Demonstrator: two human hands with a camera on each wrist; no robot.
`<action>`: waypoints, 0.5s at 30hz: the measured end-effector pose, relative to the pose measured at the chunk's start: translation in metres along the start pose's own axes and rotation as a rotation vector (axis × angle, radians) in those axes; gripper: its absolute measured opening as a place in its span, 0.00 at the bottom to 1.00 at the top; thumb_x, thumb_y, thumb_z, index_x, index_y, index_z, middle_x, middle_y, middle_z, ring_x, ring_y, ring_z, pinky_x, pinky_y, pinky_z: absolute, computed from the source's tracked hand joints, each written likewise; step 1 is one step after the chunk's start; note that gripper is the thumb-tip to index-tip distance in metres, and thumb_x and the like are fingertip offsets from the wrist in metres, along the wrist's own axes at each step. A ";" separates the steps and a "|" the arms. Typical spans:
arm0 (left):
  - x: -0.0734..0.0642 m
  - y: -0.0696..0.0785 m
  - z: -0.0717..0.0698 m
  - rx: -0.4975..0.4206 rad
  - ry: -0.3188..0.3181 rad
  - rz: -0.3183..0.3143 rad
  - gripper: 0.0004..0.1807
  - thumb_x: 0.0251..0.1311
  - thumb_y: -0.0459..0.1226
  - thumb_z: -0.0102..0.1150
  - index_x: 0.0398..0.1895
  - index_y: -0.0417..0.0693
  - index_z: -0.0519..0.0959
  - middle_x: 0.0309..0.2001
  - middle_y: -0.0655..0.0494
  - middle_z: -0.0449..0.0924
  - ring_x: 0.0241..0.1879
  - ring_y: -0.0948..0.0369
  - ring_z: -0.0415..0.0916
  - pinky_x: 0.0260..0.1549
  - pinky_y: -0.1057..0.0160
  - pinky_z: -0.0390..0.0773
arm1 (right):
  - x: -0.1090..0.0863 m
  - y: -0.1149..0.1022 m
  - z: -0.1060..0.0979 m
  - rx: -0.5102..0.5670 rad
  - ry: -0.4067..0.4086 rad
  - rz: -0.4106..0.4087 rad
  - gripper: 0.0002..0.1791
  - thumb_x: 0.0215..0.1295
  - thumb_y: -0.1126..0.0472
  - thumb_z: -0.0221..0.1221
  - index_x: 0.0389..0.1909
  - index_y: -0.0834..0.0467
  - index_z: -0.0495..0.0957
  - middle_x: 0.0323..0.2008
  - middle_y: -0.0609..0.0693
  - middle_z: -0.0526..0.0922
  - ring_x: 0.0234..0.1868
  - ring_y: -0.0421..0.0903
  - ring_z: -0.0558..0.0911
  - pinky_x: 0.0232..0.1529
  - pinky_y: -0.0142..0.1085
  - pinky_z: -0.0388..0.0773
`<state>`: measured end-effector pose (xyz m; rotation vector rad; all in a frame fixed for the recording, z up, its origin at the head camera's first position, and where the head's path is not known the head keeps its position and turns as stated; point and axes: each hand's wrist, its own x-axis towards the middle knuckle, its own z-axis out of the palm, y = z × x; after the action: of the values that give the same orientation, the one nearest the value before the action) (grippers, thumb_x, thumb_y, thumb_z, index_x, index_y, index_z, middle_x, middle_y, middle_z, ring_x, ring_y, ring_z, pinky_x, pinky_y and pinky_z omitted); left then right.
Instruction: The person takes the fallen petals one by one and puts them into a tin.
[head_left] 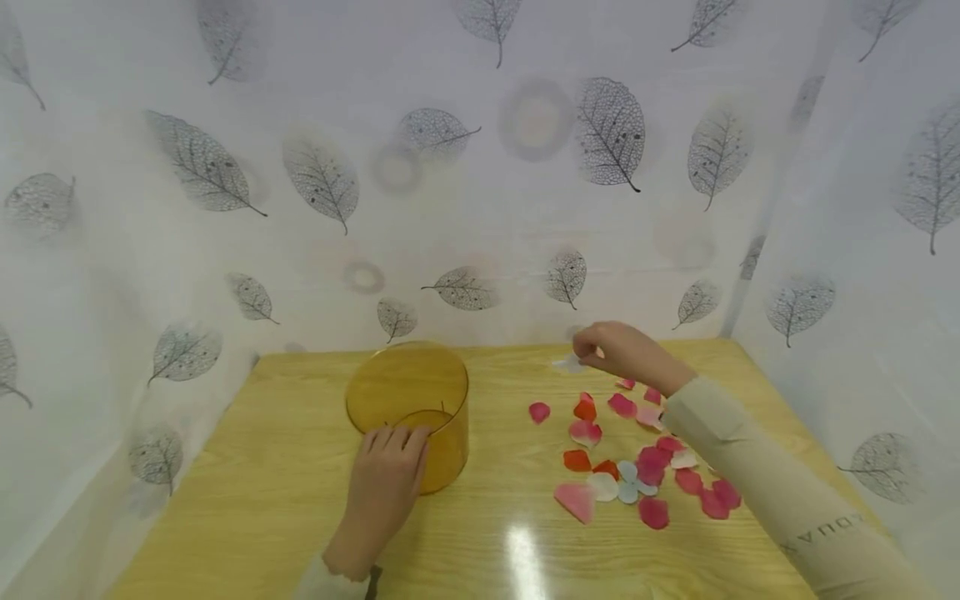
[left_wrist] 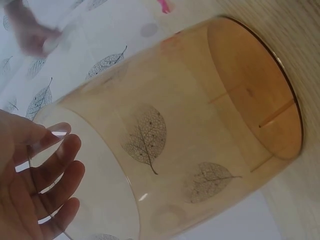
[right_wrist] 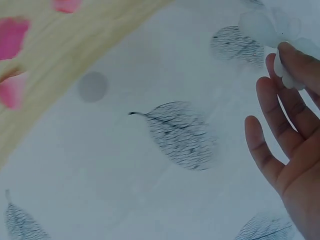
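Observation:
A see-through amber bin (head_left: 450,454) stands on the wooden table, left of the middle, its round mouth facing up. My left hand (head_left: 386,487) grips the near side of its rim, with the fingers hooked over into the mouth in the left wrist view. Up near the table's back edge, my right hand (head_left: 626,354) pinches a pale white artificial flower (right_wrist: 260,30) between thumb and fingertips. The other fingers of that hand are spread loosely in the right wrist view. Below it on the table lie several loose petals, among them a pink one (head_left: 575,502).
A pale blue flower (head_left: 628,483) lies among the red, pink and white petals on the right half of the table (head_left: 247,500). White sheeting (head_left: 487,208) printed with grey leaves hangs behind the table and along both sides.

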<state>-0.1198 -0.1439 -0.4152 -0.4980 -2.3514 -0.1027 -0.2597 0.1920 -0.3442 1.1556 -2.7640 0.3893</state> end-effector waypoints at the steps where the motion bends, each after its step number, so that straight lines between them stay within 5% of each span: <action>1: 0.000 0.000 0.000 0.002 -0.001 0.000 0.10 0.49 0.36 0.68 0.35 0.46 0.80 0.27 0.53 0.80 0.29 0.56 0.77 0.35 0.57 0.75 | 0.011 -0.010 -0.005 0.002 0.016 -0.021 0.07 0.57 0.66 0.63 0.24 0.54 0.75 0.24 0.43 0.77 0.27 0.40 0.72 0.34 0.35 0.72; 9: 0.000 -0.010 0.002 0.047 0.006 0.045 0.11 0.50 0.41 0.65 0.34 0.47 0.79 0.27 0.53 0.80 0.28 0.55 0.76 0.33 0.56 0.75 | 0.088 -0.082 0.001 0.006 0.092 -0.267 0.05 0.57 0.65 0.62 0.25 0.55 0.77 0.26 0.46 0.81 0.29 0.42 0.77 0.36 0.33 0.75; 15: -0.004 -0.015 0.006 0.113 0.016 0.051 0.15 0.55 0.49 0.52 0.38 0.49 0.77 0.27 0.52 0.75 0.28 0.55 0.73 0.35 0.54 0.75 | 0.120 -0.116 0.032 -0.031 -0.008 -0.325 0.05 0.60 0.64 0.59 0.25 0.54 0.77 0.24 0.45 0.81 0.23 0.39 0.73 0.29 0.30 0.71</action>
<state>-0.1268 -0.1582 -0.4212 -0.4994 -2.3118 0.0491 -0.2613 0.0225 -0.3279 1.5651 -2.5139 0.3036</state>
